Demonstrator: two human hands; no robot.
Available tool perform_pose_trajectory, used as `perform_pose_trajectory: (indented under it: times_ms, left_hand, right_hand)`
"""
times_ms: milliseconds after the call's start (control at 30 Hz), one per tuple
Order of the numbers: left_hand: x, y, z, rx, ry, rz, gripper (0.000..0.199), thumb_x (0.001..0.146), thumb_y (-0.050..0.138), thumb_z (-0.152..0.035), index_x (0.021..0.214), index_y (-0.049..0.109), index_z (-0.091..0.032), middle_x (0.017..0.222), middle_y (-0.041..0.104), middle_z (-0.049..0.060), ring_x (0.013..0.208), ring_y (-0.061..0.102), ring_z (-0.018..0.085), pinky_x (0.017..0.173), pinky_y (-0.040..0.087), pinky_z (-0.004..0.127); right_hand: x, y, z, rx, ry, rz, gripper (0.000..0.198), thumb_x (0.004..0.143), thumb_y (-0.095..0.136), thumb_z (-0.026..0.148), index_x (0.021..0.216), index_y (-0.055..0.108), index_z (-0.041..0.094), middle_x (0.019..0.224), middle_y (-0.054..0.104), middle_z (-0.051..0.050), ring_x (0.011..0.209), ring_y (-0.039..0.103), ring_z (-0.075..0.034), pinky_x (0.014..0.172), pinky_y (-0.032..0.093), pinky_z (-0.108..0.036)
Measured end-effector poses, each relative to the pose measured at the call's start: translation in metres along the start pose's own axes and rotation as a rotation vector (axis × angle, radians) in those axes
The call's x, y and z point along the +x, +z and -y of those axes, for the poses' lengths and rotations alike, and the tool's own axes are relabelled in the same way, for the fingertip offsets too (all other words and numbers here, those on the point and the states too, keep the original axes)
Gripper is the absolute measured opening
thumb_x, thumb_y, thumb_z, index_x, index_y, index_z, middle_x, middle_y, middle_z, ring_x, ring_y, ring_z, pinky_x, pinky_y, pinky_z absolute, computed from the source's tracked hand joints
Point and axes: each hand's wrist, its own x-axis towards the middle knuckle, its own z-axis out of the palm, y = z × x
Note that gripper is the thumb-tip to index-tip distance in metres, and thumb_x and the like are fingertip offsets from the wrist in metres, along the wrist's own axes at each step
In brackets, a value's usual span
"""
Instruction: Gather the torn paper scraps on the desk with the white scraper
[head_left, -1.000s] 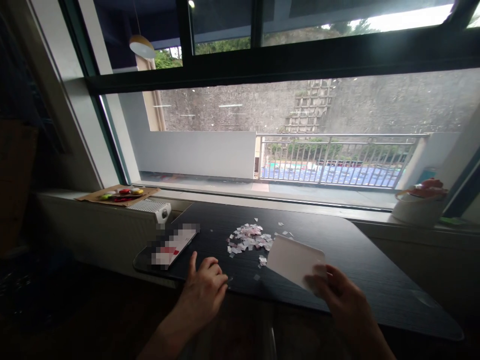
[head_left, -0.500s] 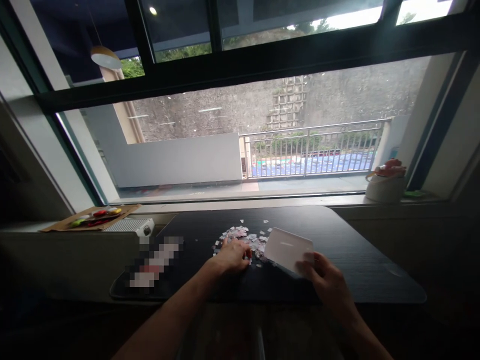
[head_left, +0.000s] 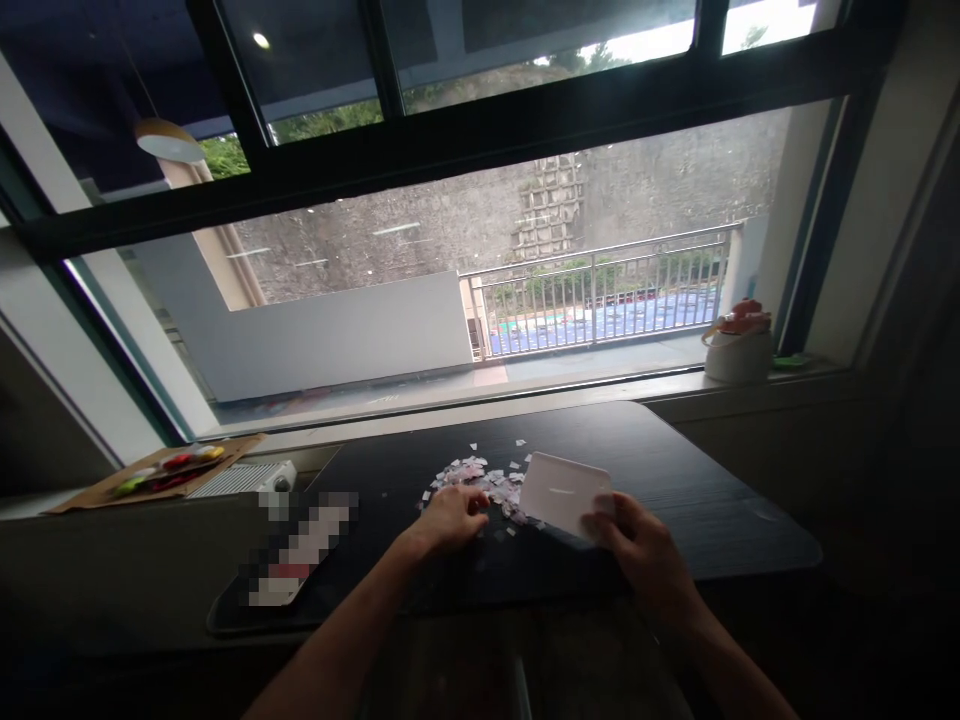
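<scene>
A loose pile of small white and pinkish paper scraps (head_left: 499, 484) lies on the dark table (head_left: 600, 430). My left hand (head_left: 452, 517) rests at the near left side of the pile, its fingers curled in. Whatever may be between those fingertips is too small to make out. In my right hand (head_left: 634, 535) is a flat white lid-like piece with rounded corners (head_left: 562, 490), gripped by its right end between thumb and fingers. It is tilted, with its left edge close to the scraps.
A pixelated flat item (head_left: 304, 555) lies at the table's left end. Left of the table, a brown board with colourful pieces (head_left: 165, 465) lies beside a white ridged box (head_left: 244, 480). On the sill of the wide window stands a white container with a reddish top (head_left: 739, 345).
The whole view has tilted and shifted a little. My left hand has drawn slightly back from the scraps, while my right hand keeps its hold on the white piece.
</scene>
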Motion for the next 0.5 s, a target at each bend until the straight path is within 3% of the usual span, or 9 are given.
perform_pose_trajectory:
  times_ms: [100,233,367,500]
  left_hand:
    - [-0.001,-0.003,0.01,-0.149,-0.044,-0.006,0.018,0.07,0.054,-0.028,0.072,0.067,-0.015,0.066,0.064,0.002,0.064,0.058,0.016,0.061,0.042,0.026]
    - [0.0,-0.004,0.017,-0.337,-0.101,-0.025,0.021,0.071,0.054,-0.032,0.067,0.064,-0.014,0.056,0.058,0.0,0.058,0.054,0.014,0.058,0.041,0.026]
    - [-0.001,-0.008,0.018,-0.507,-0.144,-0.014,0.025,0.071,0.055,-0.033,0.08,0.066,-0.012,0.06,0.061,0.001,0.059,0.055,0.013,0.061,0.043,0.027]
    - [-0.006,-0.013,0.017,-0.619,-0.161,0.031,0.035,0.062,0.064,-0.028,0.092,0.067,-0.011,0.066,0.065,0.001,0.066,0.059,0.015,0.068,0.045,0.029]
  right_hand:
    - [0.001,-0.001,0.0,0.003,0.01,-0.002,0.03,0.069,0.061,0.04,0.09,0.063,0.019,0.083,0.074,-0.005,0.081,0.069,-0.026,0.068,0.054,-0.034]
    - [0.002,-0.002,0.0,0.013,0.03,-0.001,0.032,0.066,0.063,0.041,0.088,0.064,0.018,0.081,0.074,-0.006,0.08,0.069,-0.027,0.068,0.054,-0.034]
    - [0.001,-0.002,0.002,0.02,0.047,0.004,0.032,0.066,0.065,0.04,0.089,0.064,0.018,0.081,0.074,-0.005,0.08,0.069,-0.027,0.068,0.054,-0.034]
    - [0.001,-0.002,0.002,0.043,0.05,0.022,0.032,0.066,0.065,0.04,0.09,0.064,0.019,0.082,0.074,-0.005,0.081,0.069,-0.027,0.068,0.054,-0.034]
